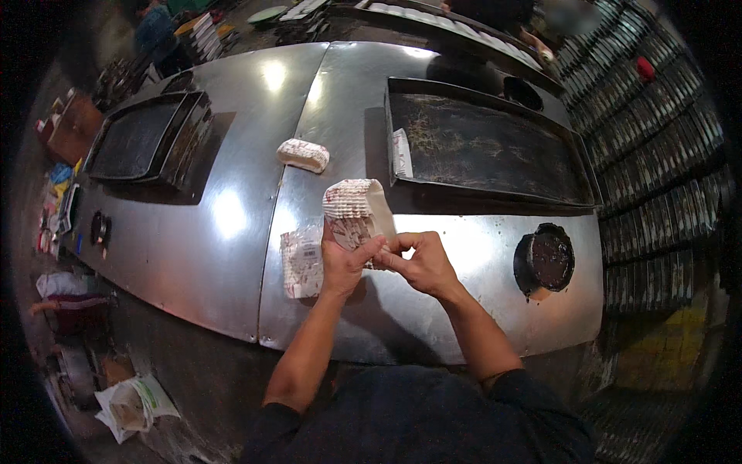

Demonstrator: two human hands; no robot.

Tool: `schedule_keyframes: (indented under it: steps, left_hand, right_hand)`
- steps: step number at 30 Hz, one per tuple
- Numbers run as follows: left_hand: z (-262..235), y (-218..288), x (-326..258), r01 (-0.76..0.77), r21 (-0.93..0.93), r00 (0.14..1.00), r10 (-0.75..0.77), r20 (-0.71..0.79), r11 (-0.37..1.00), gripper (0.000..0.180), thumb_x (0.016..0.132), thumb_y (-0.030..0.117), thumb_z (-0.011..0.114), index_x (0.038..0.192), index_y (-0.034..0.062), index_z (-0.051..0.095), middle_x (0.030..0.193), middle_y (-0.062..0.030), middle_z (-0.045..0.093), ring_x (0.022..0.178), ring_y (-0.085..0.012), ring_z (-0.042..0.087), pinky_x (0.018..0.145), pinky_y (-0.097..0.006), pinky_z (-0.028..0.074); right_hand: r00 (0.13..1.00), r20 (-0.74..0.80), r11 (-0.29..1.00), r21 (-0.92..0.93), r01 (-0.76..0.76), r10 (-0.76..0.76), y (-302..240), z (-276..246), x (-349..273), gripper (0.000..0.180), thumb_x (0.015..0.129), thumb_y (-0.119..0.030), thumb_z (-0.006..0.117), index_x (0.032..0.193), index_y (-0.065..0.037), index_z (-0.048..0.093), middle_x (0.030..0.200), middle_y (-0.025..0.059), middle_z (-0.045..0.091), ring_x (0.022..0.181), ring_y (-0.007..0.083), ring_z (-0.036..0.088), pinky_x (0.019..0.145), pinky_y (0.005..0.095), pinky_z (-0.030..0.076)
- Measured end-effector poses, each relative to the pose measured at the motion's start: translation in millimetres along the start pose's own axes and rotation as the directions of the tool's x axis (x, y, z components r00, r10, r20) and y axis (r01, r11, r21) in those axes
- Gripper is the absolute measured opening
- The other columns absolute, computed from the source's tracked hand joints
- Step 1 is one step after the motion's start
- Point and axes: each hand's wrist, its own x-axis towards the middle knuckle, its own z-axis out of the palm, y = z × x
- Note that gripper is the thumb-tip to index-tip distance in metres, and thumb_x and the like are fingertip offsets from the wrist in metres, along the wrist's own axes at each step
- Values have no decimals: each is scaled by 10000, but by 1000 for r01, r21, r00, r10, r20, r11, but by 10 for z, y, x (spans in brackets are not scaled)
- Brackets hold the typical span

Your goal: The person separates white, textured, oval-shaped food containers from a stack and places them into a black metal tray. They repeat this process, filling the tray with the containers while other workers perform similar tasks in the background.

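My left hand (345,261) and my right hand (417,261) meet over the steel counter (232,224) and both pinch a stack of white ruffled paper cups (354,210), which curves up and away from my fingers. A flat printed paper wrapper (301,263) lies on the counter just left of my left hand. Another small stack of paper cups (303,155) lies on its side farther back.
A large dark griddle plate (487,147) is set into the counter at the right, a second one (143,139) at the left. A round dark hole (546,261) sits right of my hands. Racks of trays (657,155) line the right side. A white bag (133,404) lies on the floor.
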Motion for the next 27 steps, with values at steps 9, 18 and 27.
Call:
schedule_keyframes:
  steps: [9, 18, 27]
  left_hand:
    - [-273, -221, 164, 105, -133, 953, -138, -269, 985, 660, 813, 27, 763, 1381, 20, 425, 1204, -96, 601, 1068, -204, 618, 965, -336, 504]
    - [-521, -91, -181, 207, -180, 911, -257, -323, 962, 656, 849, 4, 702, 1428, 10, 395, 1275, -124, 579, 1129, -231, 610, 970, -355, 516]
    - [-758, -120, -288, 136, -133, 948, -168, -272, 982, 681, 831, 16, 718, 1427, -3, 389, 1292, -119, 566, 1167, -238, 587, 1025, -348, 474]
  right_hand:
    - [811, -503, 798, -598, -77, -299, 635, -1264, 1274, 356, 889, -341, 696, 843, 9, 744, 784, 180, 722, 703, 278, 714, 656, 401, 528]
    - [940, -332, 860, -453, -235, 82, 860, -691, 1863, 394, 814, -417, 700, 956, -60, 786, 932, 167, 750, 887, 339, 722, 842, 434, 549]
    - [985, -142, 848, -505, -160, 101, 973, -982, 1895, 303, 785, -313, 707, 915, -53, 792, 909, 194, 747, 858, 324, 731, 817, 398, 563]
